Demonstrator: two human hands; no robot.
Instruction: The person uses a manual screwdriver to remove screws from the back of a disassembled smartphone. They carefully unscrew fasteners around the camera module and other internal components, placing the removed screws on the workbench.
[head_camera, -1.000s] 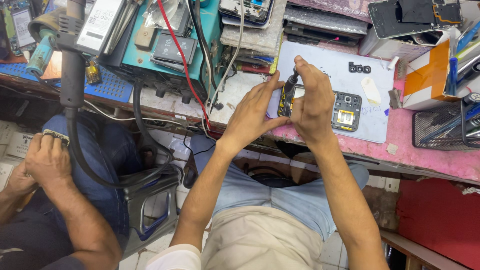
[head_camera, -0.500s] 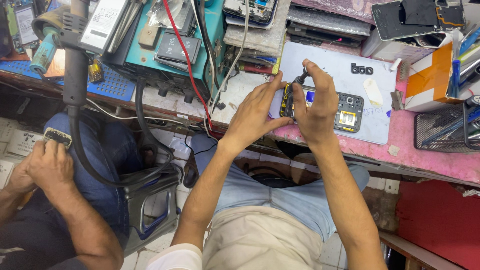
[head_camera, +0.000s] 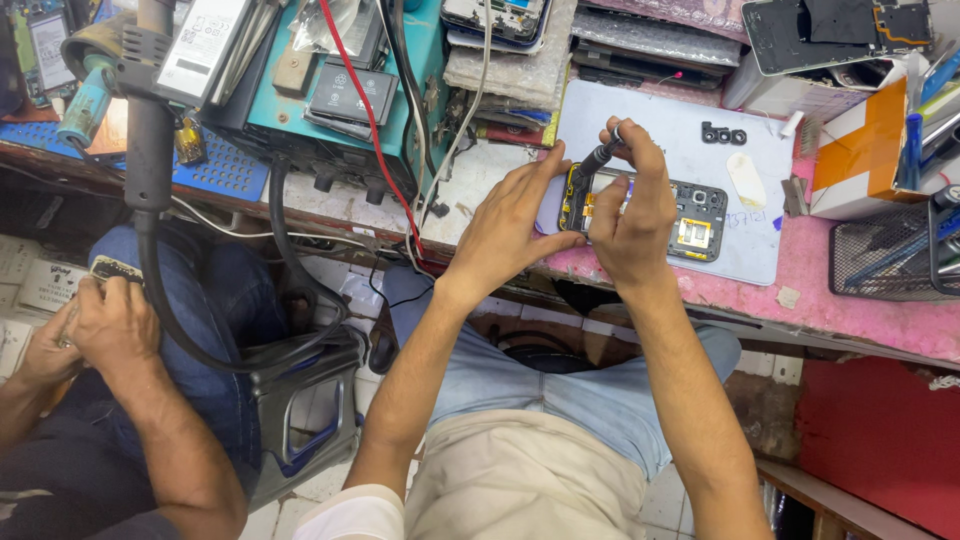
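An opened phone (head_camera: 690, 222) with its back off lies on a grey work mat (head_camera: 700, 170) on the pink bench. My left hand (head_camera: 505, 225) presses on the phone's left end, fingers spread along its edge. My right hand (head_camera: 630, 215) grips a small dark screwdriver (head_camera: 598, 158) upright, with its tip down on the phone's left part. A small black camera-ring part (head_camera: 722, 133) rests on the mat beyond the phone.
A teal power-supply box (head_camera: 330, 90) with red and black leads stands to the left. Stacked phones and screens (head_camera: 500, 20) lie behind. A wire-mesh basket (head_camera: 890, 250) and an orange-and-white box (head_camera: 855, 150) sit at the right. Another person's hands (head_camera: 90, 325) work at lower left.
My hands and the screwdriver have stayed on the phone's left end, shifting only slightly. The other person's hands moved a little at lower left.
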